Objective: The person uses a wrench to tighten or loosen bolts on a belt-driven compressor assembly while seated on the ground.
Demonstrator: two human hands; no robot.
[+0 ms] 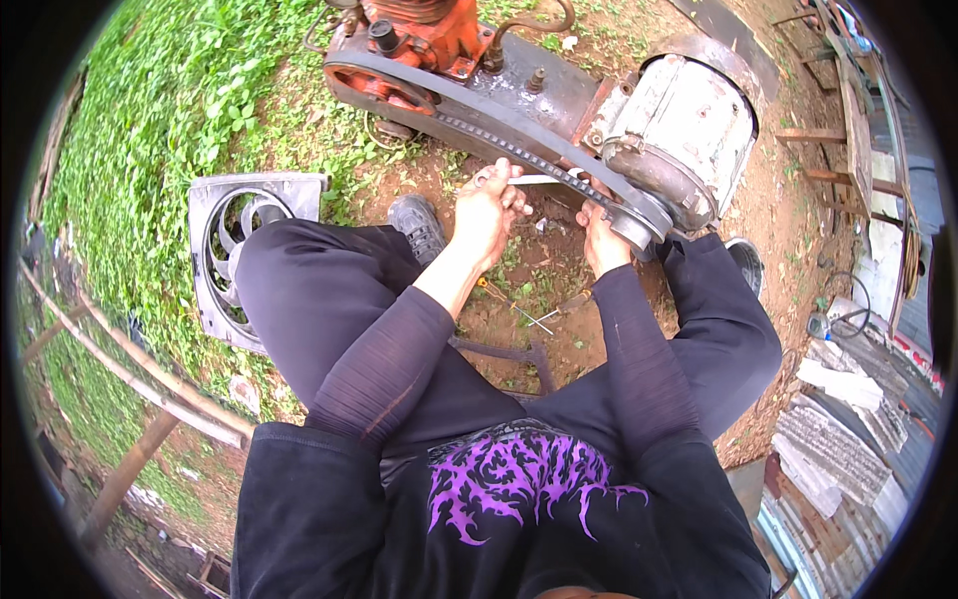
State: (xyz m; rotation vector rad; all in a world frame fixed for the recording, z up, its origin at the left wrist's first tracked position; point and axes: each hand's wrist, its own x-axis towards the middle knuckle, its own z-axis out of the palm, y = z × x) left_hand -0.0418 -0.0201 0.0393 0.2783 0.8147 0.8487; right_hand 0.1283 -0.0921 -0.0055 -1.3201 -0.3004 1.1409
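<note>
My left hand (485, 210) is closed around a silver wrench (539, 181), whose far end reaches behind the drive belt. My right hand (604, 238) is below the belt beside the small pulley (639, 228), fingers curled; what they grip is hidden. The black ribbed belt (519, 118) runs from the orange flywheel (384, 90) of the compressor pump (424, 35) to that pulley on the worn, whitish electric motor (684, 120). Pump and motor sit on a dark metal tank (539, 85).
Two screwdrivers, one with a yellow handle (486, 286) and one with an orange handle (577, 300), lie on the dirt between my legs. A fan shroud (208, 270) rests on the grass by my left knee. Corrugated sheets (828, 454) and wooden rails (813, 135) line the right side.
</note>
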